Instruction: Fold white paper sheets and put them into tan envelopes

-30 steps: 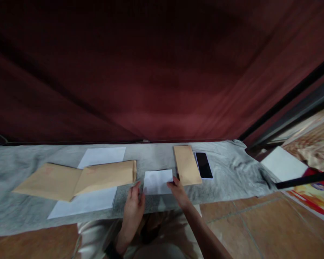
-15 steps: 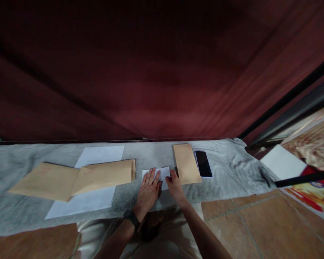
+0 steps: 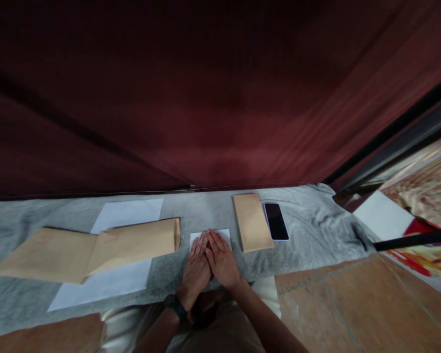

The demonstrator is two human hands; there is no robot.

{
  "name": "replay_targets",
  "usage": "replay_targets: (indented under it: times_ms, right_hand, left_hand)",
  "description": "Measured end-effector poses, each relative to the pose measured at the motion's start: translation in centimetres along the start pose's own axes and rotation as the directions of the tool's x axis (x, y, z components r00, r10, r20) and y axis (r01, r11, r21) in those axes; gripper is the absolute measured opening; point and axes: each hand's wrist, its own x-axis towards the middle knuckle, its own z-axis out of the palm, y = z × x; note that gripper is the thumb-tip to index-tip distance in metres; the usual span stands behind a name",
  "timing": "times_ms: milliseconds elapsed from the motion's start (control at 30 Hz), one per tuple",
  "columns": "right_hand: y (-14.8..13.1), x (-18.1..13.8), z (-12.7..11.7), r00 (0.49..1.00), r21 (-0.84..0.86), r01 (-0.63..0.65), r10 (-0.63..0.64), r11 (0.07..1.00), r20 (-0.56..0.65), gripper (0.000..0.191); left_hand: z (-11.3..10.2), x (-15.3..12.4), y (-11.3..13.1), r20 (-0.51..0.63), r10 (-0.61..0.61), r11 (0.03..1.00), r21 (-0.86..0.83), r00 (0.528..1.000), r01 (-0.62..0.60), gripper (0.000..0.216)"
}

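A small folded white paper (image 3: 226,235) lies on the grey cloth in front of me, mostly covered by my two hands. My left hand (image 3: 197,264) rests flat on its left part, fingers stretched forward. Beside it, my right hand (image 3: 222,262) also lies flat on the paper, its fingertips touching those of the left. To the right is a brown envelope (image 3: 253,223), with a phone (image 3: 276,221) next to it. On the left, brown envelopes (image 3: 132,245) lie across larger white sheets (image 3: 132,210).
Grey cloth (image 3: 202,211) covers the long, narrow surface, backed by a dark red curtain (image 3: 220,122). A black bar (image 3: 415,241) and a printed box (image 3: 426,255) are at the right. Tiled floor (image 3: 353,294) shows below the front edge.
My right hand has moved left from the paper's right edge and now lies flat beside the left hand. The left hand stays flat on the paper. The view has shifted slightly.
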Motion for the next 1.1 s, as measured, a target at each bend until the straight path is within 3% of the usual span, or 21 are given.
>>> replay_targets:
  times_ms: [267, 600, 933, 1100]
  right_hand:
    - [1.4, -1.3, 0.2, 1.000, -0.221, -0.014, 0.012, 0.975, -0.011, 0.055]
    - [1.4, -1.7, 0.8, 0.995, -0.233, -0.046, 0.025, 0.971, -0.093, 0.060]
    - [1.6, -2.2, 0.8, 0.991, -0.248, -0.075, 0.045, 0.966, -0.123, 0.059]
    - [1.5, -2.9, 0.5, 0.994, -0.252, -0.058, 0.033, 0.966, -0.103, 0.059]
  left_hand:
    - [-1.2, -1.5, -0.2, 0.032, -0.113, 0.991, -0.069, 0.993, 0.115, 0.062]
    - [-2.1, -4.8, -0.4, -0.012, -0.221, 0.970, -0.107, 0.975, 0.218, 0.076]
    - [-2.0, -6.1, -0.8, -0.021, -0.226, 0.969, -0.112, 0.974, 0.222, 0.076]
    - [-4.4, -5.5, -2.2, 0.036, -0.185, 0.976, -0.109, 0.982, 0.188, 0.073]
